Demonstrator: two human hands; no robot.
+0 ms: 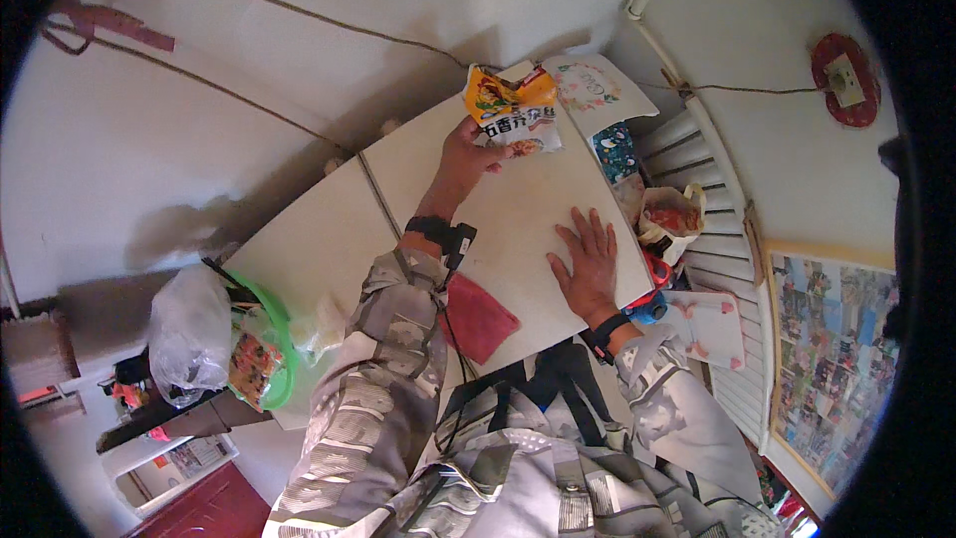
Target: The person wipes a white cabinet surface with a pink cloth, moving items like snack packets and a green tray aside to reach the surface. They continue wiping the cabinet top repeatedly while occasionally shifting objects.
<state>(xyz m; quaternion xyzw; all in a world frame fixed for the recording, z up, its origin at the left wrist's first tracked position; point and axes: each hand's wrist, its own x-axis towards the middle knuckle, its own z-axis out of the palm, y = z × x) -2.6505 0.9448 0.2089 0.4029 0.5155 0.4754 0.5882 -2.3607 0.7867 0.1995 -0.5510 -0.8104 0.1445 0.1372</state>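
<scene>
My left hand (472, 155) reaches to the far part of a pale tabletop (508, 217). Its thumb and fingers grip the lower left edge of a yellow and white plastic food packet (523, 123), which bears printed writing and a picture of food. Palm down, with the fingers spread, my right hand (586, 265) rests on the tabletop near its right edge and holds nothing. Between my forearms lies a folded dark red cloth (482, 321), partly covered by my left sleeve.
Left of my arm stand a green plastic basket (282, 359) with packets and a clear plastic bag (190, 336). A white card with a floral print (601, 86) lies at the far corner. Bags (672, 217) crowd the right edge beside a white radiator (717, 224). Cords run along the wall.
</scene>
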